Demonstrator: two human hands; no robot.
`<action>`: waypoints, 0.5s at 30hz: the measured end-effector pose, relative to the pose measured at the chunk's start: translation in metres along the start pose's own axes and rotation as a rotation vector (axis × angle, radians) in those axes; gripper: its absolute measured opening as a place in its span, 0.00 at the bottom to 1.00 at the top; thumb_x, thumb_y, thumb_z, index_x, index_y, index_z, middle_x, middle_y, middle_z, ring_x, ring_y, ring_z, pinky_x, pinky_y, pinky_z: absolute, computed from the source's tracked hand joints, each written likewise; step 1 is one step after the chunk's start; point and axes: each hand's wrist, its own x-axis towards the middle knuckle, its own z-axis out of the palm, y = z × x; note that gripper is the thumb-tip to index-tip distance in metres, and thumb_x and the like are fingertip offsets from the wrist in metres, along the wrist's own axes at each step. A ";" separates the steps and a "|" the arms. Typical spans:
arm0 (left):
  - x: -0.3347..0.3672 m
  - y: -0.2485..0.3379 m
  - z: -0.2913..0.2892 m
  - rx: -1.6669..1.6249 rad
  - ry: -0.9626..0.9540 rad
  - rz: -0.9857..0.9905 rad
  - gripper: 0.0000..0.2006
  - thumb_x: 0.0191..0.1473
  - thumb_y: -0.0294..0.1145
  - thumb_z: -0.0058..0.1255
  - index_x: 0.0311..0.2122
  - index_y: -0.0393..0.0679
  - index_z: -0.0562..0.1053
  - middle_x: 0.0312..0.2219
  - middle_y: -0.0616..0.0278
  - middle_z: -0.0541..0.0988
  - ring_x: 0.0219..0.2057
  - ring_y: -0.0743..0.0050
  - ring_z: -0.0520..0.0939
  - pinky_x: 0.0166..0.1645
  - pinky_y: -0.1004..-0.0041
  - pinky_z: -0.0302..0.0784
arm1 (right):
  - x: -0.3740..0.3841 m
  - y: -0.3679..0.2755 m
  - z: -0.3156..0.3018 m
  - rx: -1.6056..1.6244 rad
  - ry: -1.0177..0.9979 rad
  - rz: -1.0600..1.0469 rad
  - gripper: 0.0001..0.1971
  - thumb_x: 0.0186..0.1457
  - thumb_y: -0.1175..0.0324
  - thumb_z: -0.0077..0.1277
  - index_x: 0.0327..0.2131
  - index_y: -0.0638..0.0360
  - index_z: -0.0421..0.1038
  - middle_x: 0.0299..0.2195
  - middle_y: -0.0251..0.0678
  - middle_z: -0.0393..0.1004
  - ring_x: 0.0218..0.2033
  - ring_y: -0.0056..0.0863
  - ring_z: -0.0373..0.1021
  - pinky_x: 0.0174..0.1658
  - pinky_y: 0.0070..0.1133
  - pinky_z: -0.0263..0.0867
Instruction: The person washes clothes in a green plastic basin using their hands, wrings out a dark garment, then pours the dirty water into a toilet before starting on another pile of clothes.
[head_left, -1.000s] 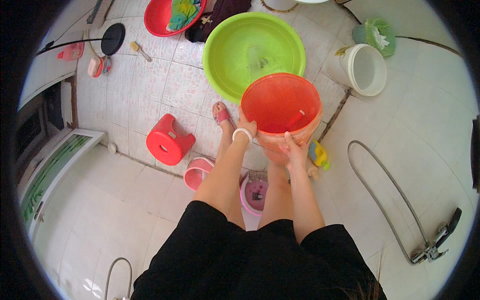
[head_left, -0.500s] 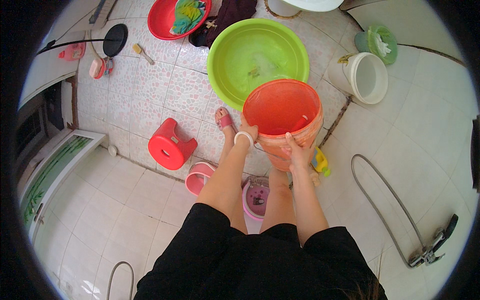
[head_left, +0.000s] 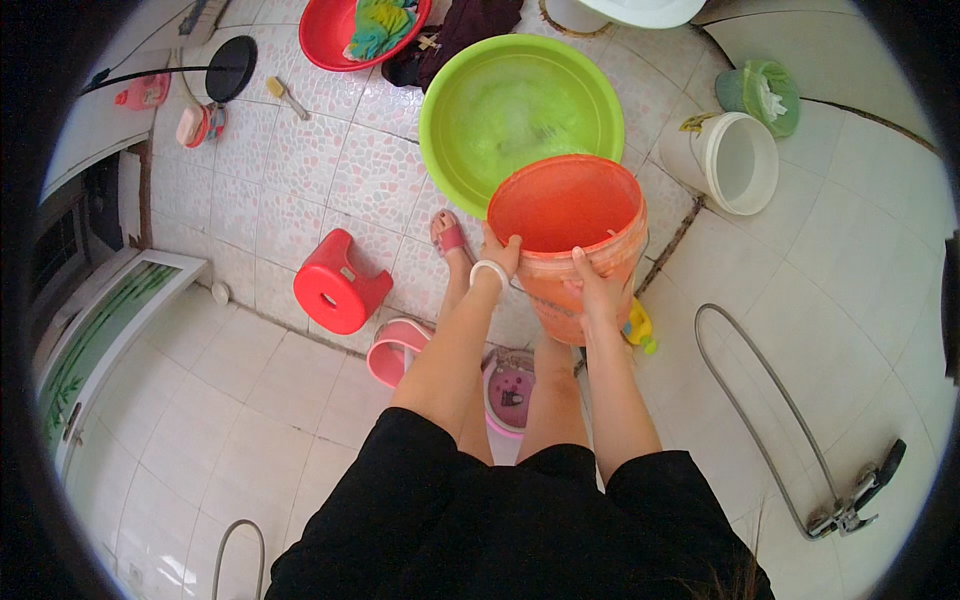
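An orange bucket (head_left: 570, 205) is held up between my two hands, tilted with its mouth toward the near edge of a wide lime-green basin (head_left: 436, 150). My left hand (head_left: 500, 255) grips the bucket's left rim, a white band on its wrist. At the near side of the rim, my right hand (head_left: 597, 288) is closed on the bucket, thumb over the edge. Rippling water lies in the basin. The lower part of the bucket hangs in front of my right leg, and a thin handle loops along its side.
Left of my feet stand a red stool (head_left: 340, 285) and a pink pail (head_left: 392, 350). A white bucket (head_left: 715, 160) and a green bin (head_left: 740, 95) are at the right. Far back sits a red basin (head_left: 320, 45) with cloth. A shower hose (head_left: 765, 370) hangs at the right.
The bucket stays in both hands, its mouth slightly shifted. A red piece seen inside it before no longer shows. The water in the basin ripples differently, and the view has shifted slightly.
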 end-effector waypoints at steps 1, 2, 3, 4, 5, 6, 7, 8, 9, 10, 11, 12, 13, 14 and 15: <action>-0.001 0.001 0.001 -0.017 -0.006 0.004 0.40 0.44 0.46 0.41 0.58 0.43 0.38 0.46 0.34 0.61 0.49 0.43 0.63 0.54 0.64 0.56 | 0.004 0.002 0.000 -0.002 0.003 0.003 0.22 0.40 0.65 0.59 0.39 0.64 0.64 0.37 0.37 0.68 0.33 0.25 0.67 0.30 0.21 0.68; -0.004 0.006 0.001 -0.033 -0.011 0.012 0.40 0.44 0.46 0.41 0.58 0.42 0.38 0.47 0.33 0.60 0.49 0.43 0.62 0.54 0.64 0.56 | 0.009 0.003 0.001 0.000 0.000 -0.049 0.22 0.40 0.65 0.59 0.39 0.64 0.64 0.38 0.36 0.68 0.33 0.25 0.67 0.29 0.22 0.68; -0.006 0.010 0.000 -0.032 -0.012 0.014 0.40 0.44 0.46 0.41 0.58 0.42 0.38 0.47 0.33 0.60 0.49 0.43 0.62 0.54 0.64 0.56 | 0.012 0.005 0.001 0.001 -0.002 -0.101 0.23 0.40 0.65 0.59 0.40 0.63 0.64 0.38 0.36 0.68 0.34 0.25 0.67 0.29 0.22 0.67; -0.008 0.015 -0.001 -0.035 -0.007 0.011 0.39 0.44 0.46 0.41 0.57 0.43 0.39 0.47 0.34 0.61 0.49 0.43 0.63 0.54 0.63 0.56 | 0.016 0.006 0.000 0.002 0.000 -0.101 0.23 0.40 0.65 0.59 0.40 0.63 0.64 0.38 0.36 0.68 0.34 0.25 0.67 0.29 0.22 0.67; -0.010 0.018 -0.003 -0.039 0.000 0.005 0.39 0.43 0.46 0.41 0.57 0.43 0.40 0.46 0.34 0.61 0.48 0.42 0.64 0.54 0.63 0.57 | 0.015 0.004 0.001 0.007 -0.006 -0.081 0.23 0.40 0.65 0.59 0.40 0.63 0.64 0.38 0.36 0.68 0.34 0.25 0.67 0.29 0.22 0.68; -0.011 0.021 -0.005 -0.040 0.001 0.004 0.39 0.43 0.46 0.41 0.57 0.43 0.40 0.46 0.34 0.61 0.48 0.42 0.64 0.54 0.63 0.57 | 0.014 0.002 0.002 0.013 -0.010 -0.061 0.23 0.39 0.65 0.59 0.40 0.62 0.64 0.38 0.36 0.68 0.35 0.25 0.67 0.29 0.23 0.68; -0.012 0.024 -0.006 -0.082 -0.011 0.033 0.38 0.43 0.46 0.41 0.57 0.44 0.42 0.46 0.35 0.62 0.48 0.42 0.64 0.53 0.63 0.57 | 0.014 -0.001 0.003 0.012 -0.010 -0.060 0.23 0.39 0.65 0.59 0.40 0.62 0.64 0.38 0.36 0.68 0.35 0.25 0.67 0.29 0.23 0.68; -0.013 0.024 -0.008 -0.125 -0.020 0.062 0.36 0.43 0.46 0.41 0.56 0.45 0.43 0.45 0.35 0.63 0.47 0.41 0.64 0.53 0.62 0.58 | 0.011 -0.005 0.005 0.005 -0.013 -0.034 0.23 0.39 0.65 0.59 0.40 0.61 0.64 0.38 0.36 0.68 0.34 0.25 0.67 0.29 0.23 0.68; -0.013 0.024 -0.008 -0.126 -0.018 0.061 0.36 0.43 0.46 0.41 0.56 0.45 0.43 0.45 0.35 0.63 0.47 0.41 0.64 0.53 0.62 0.58 | 0.009 -0.007 0.007 -0.002 -0.016 -0.008 0.23 0.39 0.65 0.59 0.40 0.61 0.64 0.38 0.36 0.68 0.34 0.25 0.67 0.29 0.23 0.68; -0.012 0.024 -0.009 -0.106 -0.004 0.046 0.35 0.43 0.46 0.41 0.56 0.45 0.45 0.44 0.36 0.64 0.47 0.41 0.65 0.53 0.62 0.58 | 0.009 -0.008 0.008 -0.003 -0.017 -0.008 0.23 0.39 0.65 0.59 0.40 0.61 0.64 0.38 0.36 0.68 0.34 0.25 0.67 0.29 0.23 0.68; -0.011 0.025 -0.009 -0.086 0.007 0.031 0.34 0.43 0.45 0.40 0.55 0.46 0.46 0.44 0.36 0.65 0.47 0.41 0.65 0.52 0.62 0.59 | 0.009 -0.008 0.008 -0.008 -0.018 -0.019 0.23 0.39 0.65 0.59 0.40 0.61 0.64 0.37 0.36 0.68 0.33 0.25 0.68 0.29 0.23 0.68; -0.011 0.025 -0.008 -0.085 0.006 0.031 0.34 0.43 0.45 0.40 0.55 0.46 0.46 0.44 0.36 0.65 0.47 0.41 0.65 0.52 0.62 0.59 | 0.010 -0.009 0.008 -0.012 -0.017 -0.030 0.23 0.39 0.65 0.59 0.40 0.61 0.64 0.36 0.36 0.69 0.32 0.25 0.68 0.29 0.23 0.68; -0.011 0.025 -0.008 -0.094 -0.005 0.030 0.35 0.43 0.45 0.40 0.55 0.46 0.45 0.44 0.36 0.65 0.47 0.41 0.65 0.52 0.62 0.59 | 0.011 -0.009 0.008 -0.012 -0.015 -0.029 0.23 0.39 0.65 0.59 0.40 0.61 0.64 0.36 0.36 0.69 0.32 0.25 0.68 0.29 0.23 0.68; -0.009 0.024 -0.008 -0.102 -0.014 0.028 0.35 0.43 0.45 0.40 0.56 0.46 0.45 0.44 0.36 0.65 0.46 0.41 0.65 0.52 0.62 0.59 | 0.011 -0.009 0.007 -0.021 -0.025 -0.013 0.26 0.39 0.64 0.59 0.42 0.62 0.62 0.37 0.36 0.68 0.32 0.26 0.68 0.29 0.23 0.68; -0.008 0.024 -0.007 -0.101 -0.017 0.028 0.35 0.43 0.45 0.40 0.56 0.46 0.45 0.44 0.36 0.65 0.46 0.41 0.65 0.52 0.62 0.59 | 0.012 -0.010 0.007 -0.031 -0.035 0.003 0.28 0.39 0.63 0.59 0.43 0.63 0.61 0.37 0.37 0.67 0.31 0.27 0.67 0.30 0.23 0.69</action>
